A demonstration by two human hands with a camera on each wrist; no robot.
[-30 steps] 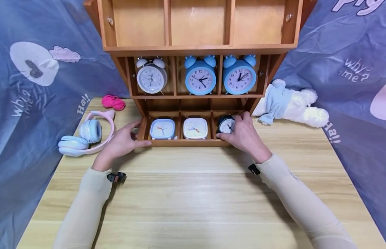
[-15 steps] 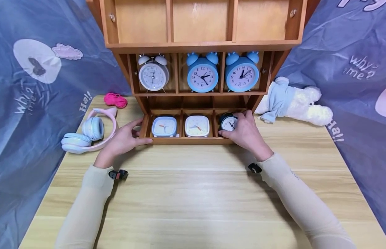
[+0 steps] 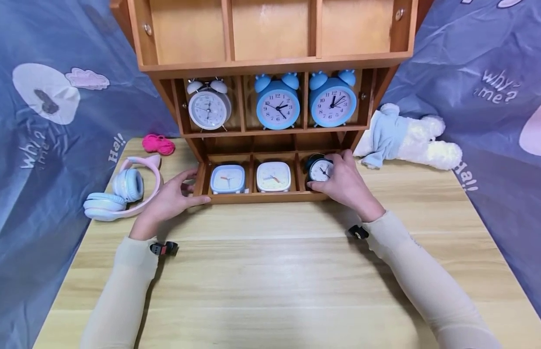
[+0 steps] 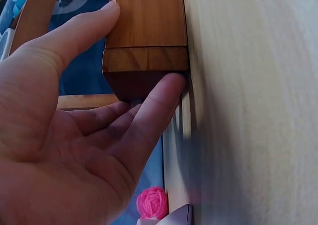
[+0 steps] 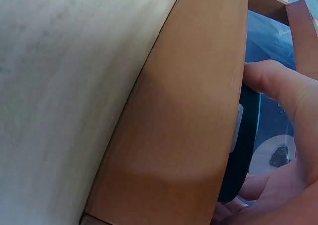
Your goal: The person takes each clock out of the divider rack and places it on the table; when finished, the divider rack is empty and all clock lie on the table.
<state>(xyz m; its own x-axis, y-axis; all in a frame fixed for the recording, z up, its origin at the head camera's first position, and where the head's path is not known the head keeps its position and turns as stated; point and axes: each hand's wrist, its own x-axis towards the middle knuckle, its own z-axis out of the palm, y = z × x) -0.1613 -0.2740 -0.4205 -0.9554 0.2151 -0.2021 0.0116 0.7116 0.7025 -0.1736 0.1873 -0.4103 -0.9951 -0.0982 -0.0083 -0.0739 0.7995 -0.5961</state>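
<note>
In the head view my right hand (image 3: 346, 186) pinches a small dark round alarm clock (image 3: 321, 170) with a white dial. The clock sits at the right compartment of the bottom shelf, its right side hidden by my fingers. The right wrist view shows only the clock's dark rim (image 5: 246, 140) behind the shelf's front rail (image 5: 174, 111). My left hand (image 3: 167, 201) touches the left corner of the wooden shelf (image 3: 270, 197), thumb along the front rail and fingers beside the side panel. In the left wrist view, the thumb and index finger lie fairly straight against this corner (image 4: 146, 58).
Beside the dark clock stand a white clock (image 3: 273, 177) and a blue-rimmed clock (image 3: 227, 179). Above are a silver-white twin-bell clock (image 3: 209, 109) and two blue ones (image 3: 278, 107). Headphones (image 3: 128, 186) and pink yarn (image 3: 159, 145) lie left; a white plush toy (image 3: 420, 140) lies right.
The dark clock has shifted slightly right and up in its compartment, and more of its dial shows. My right hand moved with it. My left hand stays at the shelf corner.
</note>
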